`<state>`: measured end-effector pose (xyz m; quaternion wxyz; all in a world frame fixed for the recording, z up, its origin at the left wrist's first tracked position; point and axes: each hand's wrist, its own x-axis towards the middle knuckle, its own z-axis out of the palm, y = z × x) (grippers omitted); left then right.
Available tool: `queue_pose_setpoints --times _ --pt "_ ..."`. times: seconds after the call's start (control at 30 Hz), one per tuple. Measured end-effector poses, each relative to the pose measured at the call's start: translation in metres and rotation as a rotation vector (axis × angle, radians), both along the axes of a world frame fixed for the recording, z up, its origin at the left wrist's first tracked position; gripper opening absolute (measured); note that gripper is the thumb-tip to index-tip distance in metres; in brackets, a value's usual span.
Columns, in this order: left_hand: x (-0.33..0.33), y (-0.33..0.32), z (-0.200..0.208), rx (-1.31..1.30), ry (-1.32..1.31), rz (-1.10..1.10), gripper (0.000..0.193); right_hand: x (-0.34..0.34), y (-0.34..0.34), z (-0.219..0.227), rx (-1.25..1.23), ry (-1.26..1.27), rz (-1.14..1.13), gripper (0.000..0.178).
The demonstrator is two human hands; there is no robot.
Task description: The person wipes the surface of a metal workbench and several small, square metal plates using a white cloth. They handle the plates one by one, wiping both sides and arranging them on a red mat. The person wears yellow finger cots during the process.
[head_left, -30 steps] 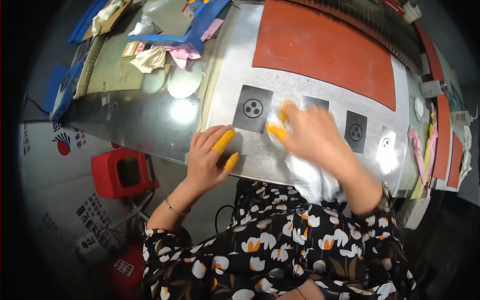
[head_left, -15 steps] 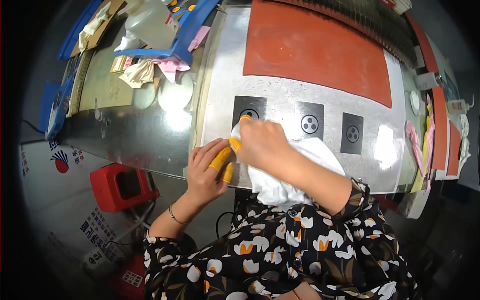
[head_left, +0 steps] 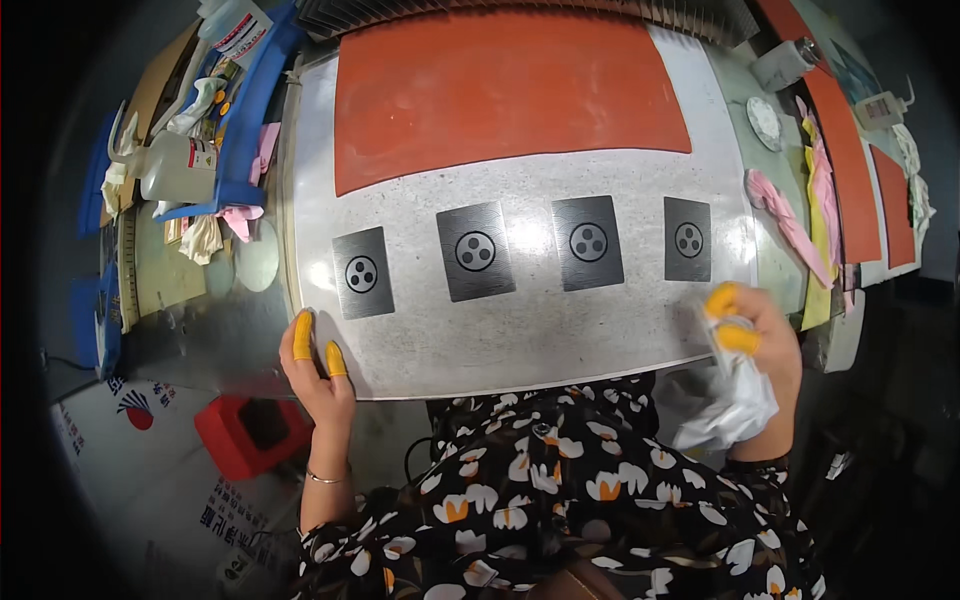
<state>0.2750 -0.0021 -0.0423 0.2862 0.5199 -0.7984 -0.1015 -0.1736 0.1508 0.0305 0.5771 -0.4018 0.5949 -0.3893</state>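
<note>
Cloth [head_left: 740, 400], white and crumpled, pinched between thumb and fingers of right hand [head_left: 772, 340], the grip closed down on a bunched upper part, the rest hanging loose below it, toward the wearer. Yellow covers [head_left: 738, 337] on two digits right at the grip, slightly blurred. Beneath and left of the grip, right front corner of a grey sheet [head_left: 430, 350]; contact between cloth and sheet impossible to tell.

Well left of the grip, at the sheet's left front corner, left hand [head_left: 322, 385], index finger and thumb parted, nothing held between, both tipped in yellow.

Just beyond the grip and slightly left, rightmost plate [head_left: 688, 238], a dark grey rectangle with three dots inside a round mark. Farther left of the grip, in a spaced row, three more of like pattern: third plate [head_left: 588, 242], second plate [head_left: 475, 251] and leftmost plate [head_left: 364, 273], the last nearest left hand.

Beyond the row from the grip, a large red mat [head_left: 510, 95]. Beyond the grip and rightward, a pink cloth [head_left: 785, 220] beside a yellow cloth [head_left: 818, 245]. Far left of the grip, a blue tray [head_left: 240, 190].
</note>
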Motion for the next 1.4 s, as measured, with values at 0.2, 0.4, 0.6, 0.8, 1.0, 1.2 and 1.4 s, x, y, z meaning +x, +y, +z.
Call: queue_pose_setpoints --times 0.2,0.4,0.6,0.8,1.0,1.2,1.4 --pt "0.0 -0.001 -0.001 -0.032 -0.072 -0.007 0.04 -0.067 0.042 -0.061 -0.187 -0.13 -0.789 0.02" --pt "-0.004 0.002 -0.001 -0.026 -0.071 0.021 0.038 -0.051 0.048 -0.071 -0.201 -0.147 -0.887 0.021" --pt "-0.004 -0.001 0.003 -0.052 -0.148 -0.001 0.039 -0.043 0.047 -0.068 -0.199 -0.139 -0.917 0.021" --pt "0.0 -0.001 -0.001 -0.032 -0.058 -0.003 0.039 -0.048 0.035 -0.062 -0.195 -0.121 -0.929 0.022" --pt "-0.002 -0.001 0.005 -0.032 -0.073 -0.012 0.038 -0.034 0.041 -0.06 -0.176 -0.104 -0.943 0.022" --pt "-0.002 -0.003 0.002 -0.035 -0.071 -0.017 0.038 -0.032 0.036 -0.058 -0.184 -0.108 -0.959 0.023" --pt "0.002 -0.002 0.0 -0.009 -0.048 -0.038 0.04 -0.047 0.022 -0.054 -0.197 -0.132 -0.939 0.024"
